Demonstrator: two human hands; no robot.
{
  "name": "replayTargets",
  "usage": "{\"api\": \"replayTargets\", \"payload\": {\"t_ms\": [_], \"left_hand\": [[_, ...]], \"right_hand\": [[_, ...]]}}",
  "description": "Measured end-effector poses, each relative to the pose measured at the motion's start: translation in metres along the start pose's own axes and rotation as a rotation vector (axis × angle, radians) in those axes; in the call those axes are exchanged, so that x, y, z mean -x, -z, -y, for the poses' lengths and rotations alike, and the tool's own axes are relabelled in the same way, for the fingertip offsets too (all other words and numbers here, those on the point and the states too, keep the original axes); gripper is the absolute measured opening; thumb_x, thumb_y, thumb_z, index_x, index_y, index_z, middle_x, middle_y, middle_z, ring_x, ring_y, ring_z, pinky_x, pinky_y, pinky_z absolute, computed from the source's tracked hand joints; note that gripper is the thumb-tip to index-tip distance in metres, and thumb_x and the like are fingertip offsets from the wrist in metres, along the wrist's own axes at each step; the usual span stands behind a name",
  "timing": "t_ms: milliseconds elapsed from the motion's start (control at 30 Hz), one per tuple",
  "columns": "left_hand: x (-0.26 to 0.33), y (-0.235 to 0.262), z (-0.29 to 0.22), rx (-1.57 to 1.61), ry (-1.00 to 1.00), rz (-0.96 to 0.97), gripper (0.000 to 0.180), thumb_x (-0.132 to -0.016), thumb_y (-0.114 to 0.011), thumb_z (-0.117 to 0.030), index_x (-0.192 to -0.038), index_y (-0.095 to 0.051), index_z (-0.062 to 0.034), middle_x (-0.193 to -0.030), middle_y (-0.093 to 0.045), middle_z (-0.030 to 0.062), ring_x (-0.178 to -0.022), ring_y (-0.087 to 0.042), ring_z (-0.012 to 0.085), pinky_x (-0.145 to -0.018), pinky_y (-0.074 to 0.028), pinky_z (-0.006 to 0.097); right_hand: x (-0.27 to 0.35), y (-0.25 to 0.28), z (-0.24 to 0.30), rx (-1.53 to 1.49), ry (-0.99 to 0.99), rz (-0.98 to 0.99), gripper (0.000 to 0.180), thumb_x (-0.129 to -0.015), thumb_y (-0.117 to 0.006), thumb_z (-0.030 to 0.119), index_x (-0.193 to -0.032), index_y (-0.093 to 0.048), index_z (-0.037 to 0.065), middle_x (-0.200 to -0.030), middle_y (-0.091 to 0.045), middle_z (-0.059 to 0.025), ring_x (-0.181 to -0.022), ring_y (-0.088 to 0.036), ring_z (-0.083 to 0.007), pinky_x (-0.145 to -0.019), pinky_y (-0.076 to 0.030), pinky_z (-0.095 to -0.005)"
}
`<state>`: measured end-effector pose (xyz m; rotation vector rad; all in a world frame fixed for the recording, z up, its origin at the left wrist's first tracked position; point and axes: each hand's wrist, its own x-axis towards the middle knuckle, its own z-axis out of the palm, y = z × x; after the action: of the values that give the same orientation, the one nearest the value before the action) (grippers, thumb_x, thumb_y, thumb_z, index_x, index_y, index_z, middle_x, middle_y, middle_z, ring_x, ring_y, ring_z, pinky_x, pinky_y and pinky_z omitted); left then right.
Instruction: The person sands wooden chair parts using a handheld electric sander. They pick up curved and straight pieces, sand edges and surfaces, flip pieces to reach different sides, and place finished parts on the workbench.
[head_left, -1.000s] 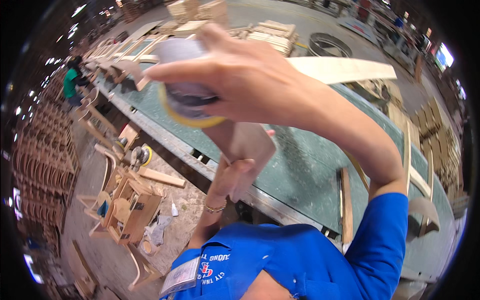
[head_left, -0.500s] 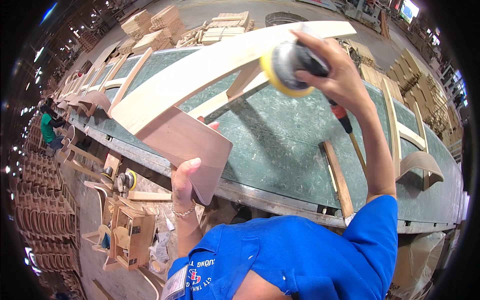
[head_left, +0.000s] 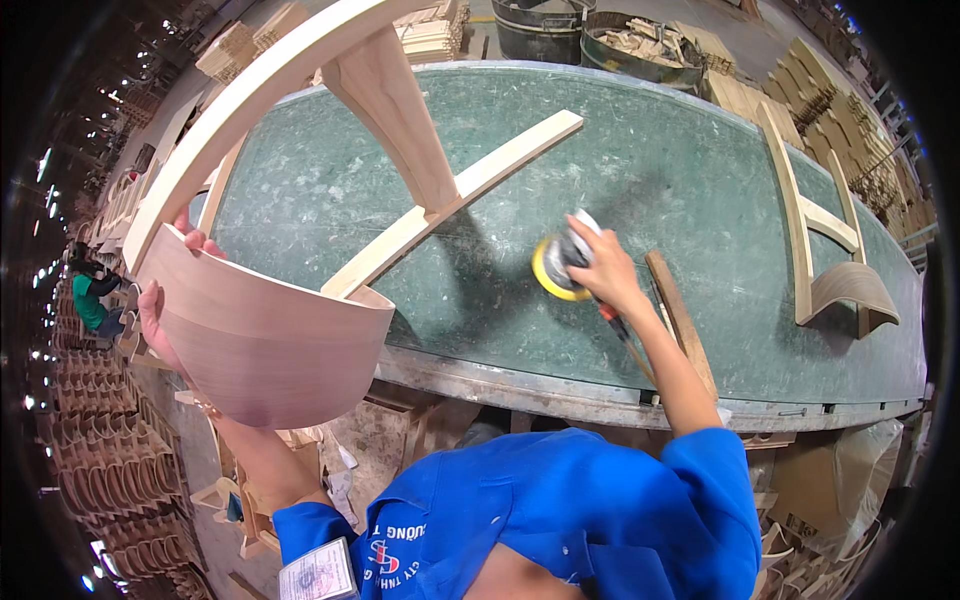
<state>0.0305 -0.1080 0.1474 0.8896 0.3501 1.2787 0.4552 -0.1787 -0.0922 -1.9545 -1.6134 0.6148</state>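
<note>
Head: left hand (head_left: 160, 320) grips chair frame (head_left: 270, 340); right hand (head_left: 600, 270) sander (head_left: 558, 268).

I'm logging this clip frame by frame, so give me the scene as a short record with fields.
Setting: green-topped workbench in a wood workshop
Left hand: grips the curved plywood backrest of a wooden chair frame, raised over the bench's near edge
Right hand: holds a yellow-padded orbital sander down at the bench top
Beside sander: loose wooden stick
Far right of bench: second chair frame lying flat
Clothing: blue work shirt
</note>
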Motion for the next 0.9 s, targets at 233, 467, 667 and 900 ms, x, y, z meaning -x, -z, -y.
{"api": "replayTargets", "payload": {"t_ms": [233,467,667,900], "left_hand": [[-0.014,0.033,-0.009,-0.069,-0.033,0.12,0.081,-0.088,-0.043,-0.025,-0.146,0.004,0.0046,-0.132,-0.041,0.0204,-0.119,-0.049,0.0354,-0.111,-0.031,0.046],[-0.017,0.037,-0.008,-0.072,-0.007,0.124,0.084,-0.087,-0.045,-0.026,-0.146,0.007,0.0027,-0.131,-0.04,0.0169,-0.121,-0.049,0.0336,-0.113,-0.029,0.045],[-0.035,0.042,-0.021,-0.093,0.013,0.095,0.089,-0.085,-0.048,-0.026,-0.146,0.01,0.001,-0.127,-0.04,0.012,-0.119,-0.049,0.0307,-0.113,-0.029,0.044],[-0.042,0.041,-0.019,-0.079,0.058,0.078,0.087,-0.084,-0.045,-0.024,-0.147,0.01,-0.0008,-0.125,-0.04,0.0114,-0.114,-0.051,0.0293,-0.11,-0.033,0.043]], "right_hand": [[-0.157,-0.069,0.035,0.185,0.133,-0.055,0.067,-0.072,-0.068,0.022,-0.134,-0.047,0.037,-0.11,-0.05,-0.0217,-0.087,-0.062,-0.0388,-0.077,-0.052,-0.0437],[-0.196,-0.112,0.062,0.248,0.112,-0.004,0.062,-0.071,-0.069,0.02,-0.129,-0.053,0.031,-0.104,-0.051,-0.0238,-0.082,-0.062,-0.0356,-0.072,-0.054,-0.0423],[-0.162,-0.142,0.074,0.155,0.281,-0.263,0.044,-0.073,-0.069,0.025,-0.116,-0.06,0.026,-0.086,-0.054,-0.0239,-0.068,-0.061,-0.0366,-0.059,-0.053,-0.0424],[-0.152,-0.164,0.101,0.135,0.21,0.011,0.058,-0.069,-0.07,0.024,-0.125,-0.056,0.028,-0.102,-0.05,-0.0248,-0.076,-0.064,-0.0384,-0.065,-0.054,-0.044]]}}
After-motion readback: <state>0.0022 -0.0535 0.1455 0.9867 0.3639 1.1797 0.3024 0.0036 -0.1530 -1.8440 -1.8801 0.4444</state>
